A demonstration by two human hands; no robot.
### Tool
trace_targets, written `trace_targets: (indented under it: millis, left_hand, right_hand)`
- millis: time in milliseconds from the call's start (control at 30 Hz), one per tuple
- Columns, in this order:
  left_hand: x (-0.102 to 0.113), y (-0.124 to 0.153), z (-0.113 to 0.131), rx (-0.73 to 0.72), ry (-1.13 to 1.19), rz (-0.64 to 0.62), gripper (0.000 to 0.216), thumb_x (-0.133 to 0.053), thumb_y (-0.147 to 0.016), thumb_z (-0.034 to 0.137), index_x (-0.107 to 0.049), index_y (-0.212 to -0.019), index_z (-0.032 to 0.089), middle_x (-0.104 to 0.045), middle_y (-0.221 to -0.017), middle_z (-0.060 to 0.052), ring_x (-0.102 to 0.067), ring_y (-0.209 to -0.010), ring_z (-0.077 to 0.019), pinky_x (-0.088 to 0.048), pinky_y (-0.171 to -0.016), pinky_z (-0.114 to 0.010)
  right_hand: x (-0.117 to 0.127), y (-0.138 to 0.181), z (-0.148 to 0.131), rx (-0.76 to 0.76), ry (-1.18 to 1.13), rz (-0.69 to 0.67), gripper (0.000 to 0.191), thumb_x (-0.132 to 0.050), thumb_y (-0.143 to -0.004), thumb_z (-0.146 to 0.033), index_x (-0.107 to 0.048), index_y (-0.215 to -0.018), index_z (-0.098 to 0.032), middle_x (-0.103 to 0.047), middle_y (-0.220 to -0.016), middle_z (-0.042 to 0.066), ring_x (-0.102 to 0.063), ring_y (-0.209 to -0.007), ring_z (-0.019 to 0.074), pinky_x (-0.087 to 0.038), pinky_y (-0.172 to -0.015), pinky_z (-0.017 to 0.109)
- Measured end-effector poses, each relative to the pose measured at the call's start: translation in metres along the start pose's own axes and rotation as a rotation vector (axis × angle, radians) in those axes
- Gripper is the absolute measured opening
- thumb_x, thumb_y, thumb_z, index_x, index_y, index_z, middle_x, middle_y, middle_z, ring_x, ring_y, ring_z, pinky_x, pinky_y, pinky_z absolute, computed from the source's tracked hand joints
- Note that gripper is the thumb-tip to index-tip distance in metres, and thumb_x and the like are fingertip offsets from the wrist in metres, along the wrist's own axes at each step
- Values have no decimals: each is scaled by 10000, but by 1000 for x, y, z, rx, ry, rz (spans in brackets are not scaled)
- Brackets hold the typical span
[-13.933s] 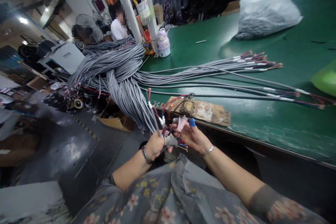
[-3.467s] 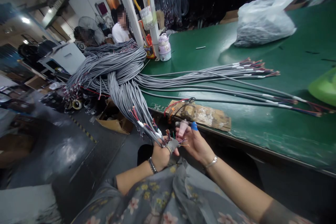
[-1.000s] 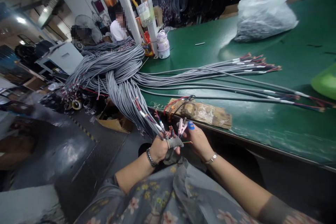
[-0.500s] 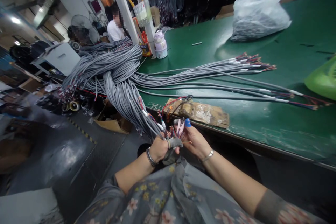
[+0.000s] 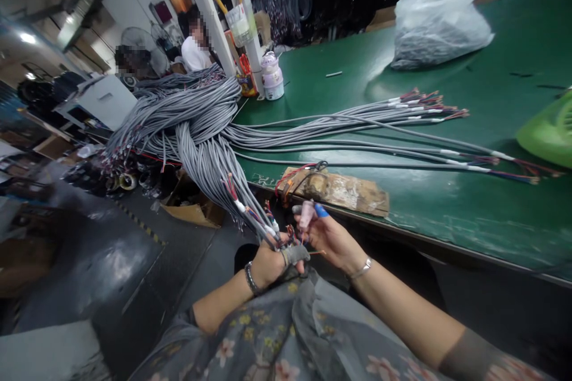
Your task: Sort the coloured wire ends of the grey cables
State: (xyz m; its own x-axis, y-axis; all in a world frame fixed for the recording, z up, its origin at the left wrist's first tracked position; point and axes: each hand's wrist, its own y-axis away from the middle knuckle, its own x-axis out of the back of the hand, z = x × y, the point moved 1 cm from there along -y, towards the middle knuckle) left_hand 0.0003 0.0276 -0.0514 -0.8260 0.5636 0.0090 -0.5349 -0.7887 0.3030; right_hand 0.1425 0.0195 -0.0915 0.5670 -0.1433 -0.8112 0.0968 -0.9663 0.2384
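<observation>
My left hand (image 5: 269, 265), its thumb wrapped in grey, is closed around grey cable ends with thin coloured wires (image 5: 291, 237) fanning out above the fingers. Just to its right, my right hand (image 5: 333, 241) has its fingers bent together beside those wires. Blue wrapping covers one of its fingertips, and a blurred pale pink piece (image 5: 307, 214) shows there too; whether it is a finger cover or held, I cannot tell. One orange wire end sticks out between the hands. A thick bundle of grey cables (image 5: 210, 161) runs down from the table to my left hand.
A worn wooden block (image 5: 353, 193) lies at the near edge of the green table (image 5: 447, 214). Behind it, more grey cables (image 5: 313, 131) stretch right. A lidded lilac container (image 5: 272, 76), a plastic bag (image 5: 440, 24) and a green object (image 5: 547, 134) stand farther off. Two people sit beyond.
My right hand has shifted slightly, its fingertips blurred by motion. The wires at my left hand have spread a little differently, and several loose cable ends beside it have moved up and left.
</observation>
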Motion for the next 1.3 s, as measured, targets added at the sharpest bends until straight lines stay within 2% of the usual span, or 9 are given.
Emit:
trace_targets:
  millis: [133, 233, 333, 500, 700, 833, 967, 1133, 1300]
  left_hand:
    - [-1, 2, 0, -31, -31, 68, 363, -708, -675, 459, -627, -499, 152, -592, -458, -23, -499, -440, -110, -398, -511, -246]
    - [-2, -3, -6, -63, -2, 94, 357, -690, -693, 439, -624, -491, 153, -593, -455, -28, -502, -444, -114, -392, -510, -247]
    - [-4, -8, -10, -97, 29, 99, 343, -689, -693, 422, -626, -489, 155, -588, -448, -29, -506, -448, -117, -388, -512, -249]
    - [-8, -11, -10, -26, 68, 112, 381, -715, -666, 468, -612, -479, 152, -536, -399, -15, -460, -393, -104, -359, -465, -249]
    - [-8, -11, -7, 18, 62, 99, 410, -729, -647, 493, -602, -467, 147, -533, -404, -19, -451, -386, -97, -351, -449, -246]
    - [-9, -12, -8, 15, 54, 94, 417, -724, -651, 494, -600, -461, 144, -524, -395, -17, -441, -379, -94, -343, -439, -243]
    - [-8, -13, -11, -23, 40, 86, 414, -709, -675, 481, -602, -459, 144, -528, -398, -18, -446, -386, -97, -358, -452, -246]
    - [-3, -4, -9, -73, -11, 100, 373, -683, -709, 449, -614, -492, 154, -559, -435, -16, -492, -437, -112, -409, -519, -256]
    - [-3, 4, -8, -97, -87, 145, 349, -667, -728, 443, -628, -520, 166, -608, -488, -28, -522, -481, -124, -420, -550, -253]
  right_hand:
    - [4, 1, 2, 79, 61, 19, 397, -794, -632, -535, -723, -775, -172, -629, -642, -12, -523, -540, 90, -455, -514, 202]
    - [6, 1, 2, 61, 69, 10, 392, -746, -687, -552, -716, -772, -171, -654, -677, 9, -563, -571, 111, -479, -536, 224]
    - [7, -1, 1, 21, 35, -13, 329, -712, -756, -498, -711, -841, -179, -684, -715, 28, -613, -622, 142, -505, -566, 254]
    - [4, -4, 1, 0, -20, -76, 369, -671, -786, -515, -691, -938, -179, -707, -742, 57, -661, -677, 202, -526, -550, 304]
    - [2, -10, 0, 6, -55, 34, 251, -777, -712, -425, -706, -792, -199, -715, -705, 18, -638, -588, 144, -533, -585, 260]
    - [2, -13, 1, 10, -72, 62, 277, -795, -681, -443, -694, -746, -193, -710, -677, 11, -633, -567, 140, -539, -592, 262]
    - [1, -11, 2, 8, -80, 48, 302, -761, -706, -486, -691, -779, -202, -709, -704, 12, -630, -578, 140, -533, -592, 265]
    - [0, -5, 0, -35, -54, -26, 434, -638, -758, -622, -706, -833, -200, -709, -781, 20, -618, -593, 122, -524, -596, 257]
    - [8, -5, 1, 30, -10, 4, 252, -693, -785, -451, -716, -869, -215, -717, -780, 21, -618, -638, 129, -495, -577, 240]
